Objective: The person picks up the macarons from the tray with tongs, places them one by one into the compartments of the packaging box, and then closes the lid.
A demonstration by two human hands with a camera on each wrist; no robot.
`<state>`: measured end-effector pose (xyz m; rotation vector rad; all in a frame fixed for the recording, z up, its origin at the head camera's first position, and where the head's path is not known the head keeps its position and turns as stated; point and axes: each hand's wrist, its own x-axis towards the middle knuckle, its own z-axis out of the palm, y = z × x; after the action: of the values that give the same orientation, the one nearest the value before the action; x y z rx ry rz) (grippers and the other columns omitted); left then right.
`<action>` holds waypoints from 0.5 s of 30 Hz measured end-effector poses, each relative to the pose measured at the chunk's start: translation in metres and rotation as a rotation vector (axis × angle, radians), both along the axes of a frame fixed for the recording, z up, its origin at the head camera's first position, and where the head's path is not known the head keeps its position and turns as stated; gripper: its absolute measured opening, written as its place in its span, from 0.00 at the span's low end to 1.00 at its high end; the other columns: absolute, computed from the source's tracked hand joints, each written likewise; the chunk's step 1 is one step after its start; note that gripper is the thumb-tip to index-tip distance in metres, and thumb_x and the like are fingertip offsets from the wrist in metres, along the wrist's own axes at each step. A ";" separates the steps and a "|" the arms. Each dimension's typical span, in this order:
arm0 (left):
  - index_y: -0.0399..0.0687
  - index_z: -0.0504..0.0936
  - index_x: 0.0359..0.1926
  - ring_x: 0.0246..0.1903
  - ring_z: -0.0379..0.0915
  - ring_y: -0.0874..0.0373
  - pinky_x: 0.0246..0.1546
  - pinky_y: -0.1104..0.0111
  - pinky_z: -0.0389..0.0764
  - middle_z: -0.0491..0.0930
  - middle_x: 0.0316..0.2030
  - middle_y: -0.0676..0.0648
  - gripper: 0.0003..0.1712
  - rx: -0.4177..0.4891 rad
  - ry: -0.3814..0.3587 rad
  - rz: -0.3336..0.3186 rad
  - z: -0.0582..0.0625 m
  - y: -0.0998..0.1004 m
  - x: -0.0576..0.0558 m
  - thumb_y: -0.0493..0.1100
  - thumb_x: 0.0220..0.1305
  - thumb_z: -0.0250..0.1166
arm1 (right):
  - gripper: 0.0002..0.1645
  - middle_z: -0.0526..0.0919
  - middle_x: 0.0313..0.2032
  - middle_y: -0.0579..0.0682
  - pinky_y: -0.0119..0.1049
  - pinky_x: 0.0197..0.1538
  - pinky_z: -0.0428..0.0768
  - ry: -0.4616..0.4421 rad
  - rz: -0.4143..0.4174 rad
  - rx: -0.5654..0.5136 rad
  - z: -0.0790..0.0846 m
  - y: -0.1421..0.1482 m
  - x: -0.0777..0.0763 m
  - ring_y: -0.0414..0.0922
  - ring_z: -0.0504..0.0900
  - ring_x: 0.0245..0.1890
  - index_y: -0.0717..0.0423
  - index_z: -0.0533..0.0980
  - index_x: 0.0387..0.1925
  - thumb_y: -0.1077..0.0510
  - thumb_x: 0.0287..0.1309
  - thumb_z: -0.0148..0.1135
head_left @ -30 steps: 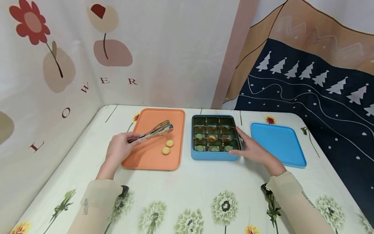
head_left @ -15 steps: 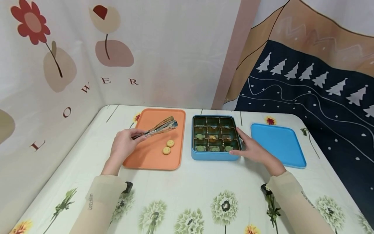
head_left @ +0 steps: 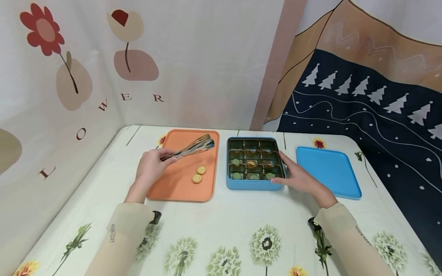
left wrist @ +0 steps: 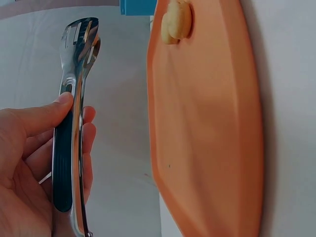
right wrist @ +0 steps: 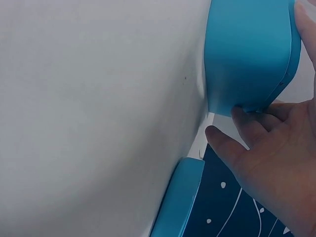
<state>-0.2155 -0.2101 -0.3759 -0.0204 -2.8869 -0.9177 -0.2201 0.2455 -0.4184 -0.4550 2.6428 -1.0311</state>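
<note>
My left hand (head_left: 152,168) grips metal serving tongs (head_left: 195,147) by the dark handle, thumb on top. The slotted ends of the tongs hang above the orange tray (head_left: 172,188), with nothing held between them. Two round yellow cookies (head_left: 197,178) lie side by side on the tray, below the tongs' ends. My right hand (head_left: 298,174) rests against the right side of a blue box (head_left: 253,185), thumb at its front right corner. A dark divided insert (head_left: 252,145) fills the box; green and orange pieces sit in its middle and front compartments, the back row showing none.
A flat blue lid (head_left: 329,170) lies right of the box. The table wears a flowered cloth (head_left: 224,218). Printed curtains (head_left: 207,69) hang behind and to the left, and a dark tree-patterned one (head_left: 362,107) stands at the right.
My left hand has carried the tongs a little to the right and farther back over the tray. The right hand, box and cookies stay in place.
</note>
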 end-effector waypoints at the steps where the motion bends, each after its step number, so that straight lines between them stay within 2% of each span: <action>1: 0.43 0.86 0.51 0.44 0.84 0.44 0.43 0.53 0.79 0.88 0.45 0.39 0.17 0.003 0.002 -0.001 0.000 0.001 -0.001 0.46 0.67 0.67 | 0.65 0.38 0.79 0.61 0.70 0.70 0.54 0.002 0.001 0.002 0.000 0.000 0.000 0.68 0.44 0.77 0.53 0.34 0.80 0.45 0.61 0.69; 15: 0.44 0.86 0.50 0.45 0.84 0.46 0.44 0.54 0.80 0.88 0.45 0.42 0.16 0.017 0.034 -0.018 0.004 0.020 -0.012 0.47 0.66 0.68 | 0.64 0.38 0.79 0.62 0.70 0.70 0.54 0.009 0.004 0.004 0.002 -0.001 0.001 0.68 0.44 0.77 0.55 0.35 0.80 0.45 0.61 0.68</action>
<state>-0.2276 -0.1905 -0.3718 -0.0597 -2.8517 -0.9359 -0.2194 0.2444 -0.4169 -0.4648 2.6504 -1.0247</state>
